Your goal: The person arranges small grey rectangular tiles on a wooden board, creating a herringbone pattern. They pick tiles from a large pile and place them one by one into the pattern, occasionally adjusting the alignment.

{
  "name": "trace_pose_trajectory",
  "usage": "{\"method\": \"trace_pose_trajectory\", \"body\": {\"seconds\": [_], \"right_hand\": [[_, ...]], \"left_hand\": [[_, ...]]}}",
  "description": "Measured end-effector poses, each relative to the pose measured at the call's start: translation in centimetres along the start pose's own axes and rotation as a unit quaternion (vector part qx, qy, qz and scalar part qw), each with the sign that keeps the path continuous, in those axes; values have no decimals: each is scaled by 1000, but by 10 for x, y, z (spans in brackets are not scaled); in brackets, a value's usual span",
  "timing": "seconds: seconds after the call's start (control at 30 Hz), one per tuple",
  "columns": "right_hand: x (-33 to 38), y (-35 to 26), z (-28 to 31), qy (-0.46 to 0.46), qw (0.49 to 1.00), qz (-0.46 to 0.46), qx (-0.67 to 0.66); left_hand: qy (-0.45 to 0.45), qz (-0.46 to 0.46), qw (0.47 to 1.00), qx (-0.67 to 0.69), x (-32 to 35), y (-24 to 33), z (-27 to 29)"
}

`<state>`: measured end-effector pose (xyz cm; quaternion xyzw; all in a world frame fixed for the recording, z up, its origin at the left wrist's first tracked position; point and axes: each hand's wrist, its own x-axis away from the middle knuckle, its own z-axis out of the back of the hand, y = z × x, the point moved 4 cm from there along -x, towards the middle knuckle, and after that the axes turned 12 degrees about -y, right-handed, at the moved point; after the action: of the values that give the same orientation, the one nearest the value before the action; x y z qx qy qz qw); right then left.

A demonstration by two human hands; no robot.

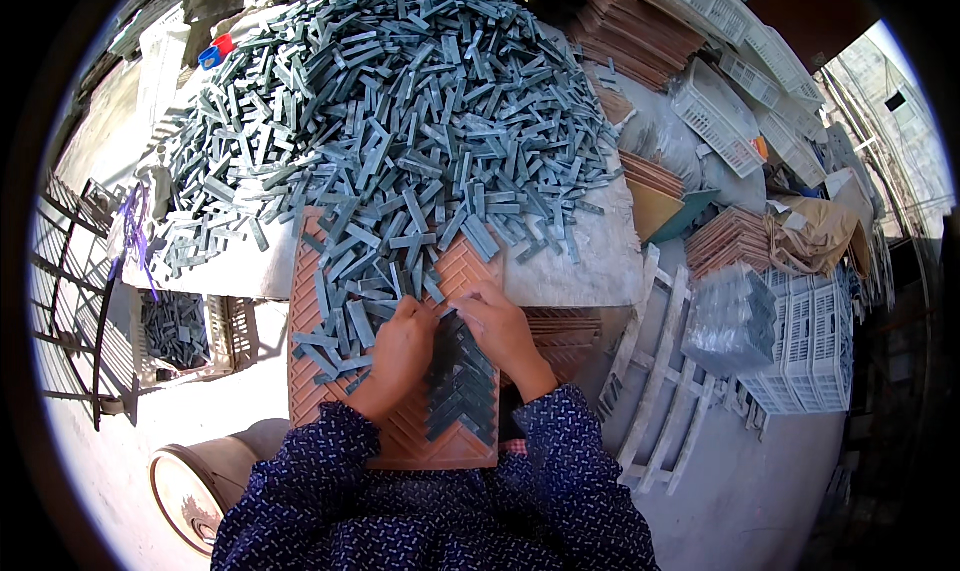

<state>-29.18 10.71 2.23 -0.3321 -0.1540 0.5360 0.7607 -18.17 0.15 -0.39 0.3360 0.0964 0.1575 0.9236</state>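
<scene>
An orange mould tray (310, 403) with herringbone grooves lies in front of me, its far end under loose stone strips. Grey-green stone strips (462, 386) fill part of its right side in a zigzag pattern. Over the tray's middle, my left hand (402, 353) is closed with fingers curled down; what it may hold is hidden. Just to its right, my right hand (494, 333) bends over the top of the laid strips, thumb and fingers pinched on a small strip, mostly covered. Several loose strips (358, 321) lie on the tray beside my left hand.
A large heap of stone strips (400, 121) covers the pale table (590, 276) beyond the tray. At left stand a crate of strips (175, 331) and a bucket (190, 491). To the right are a wooden pallet (655, 381), white crates (805, 346) and stacked orange trays (635, 31).
</scene>
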Motion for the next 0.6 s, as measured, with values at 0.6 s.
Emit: {"method": "trace_pose_trajectory", "body": {"seconds": [0.6], "right_hand": [[-30, 3, 4, -31, 998, -30, 53]], "left_hand": [[-3, -79, 987, -142, 27, 8, 9]]}}
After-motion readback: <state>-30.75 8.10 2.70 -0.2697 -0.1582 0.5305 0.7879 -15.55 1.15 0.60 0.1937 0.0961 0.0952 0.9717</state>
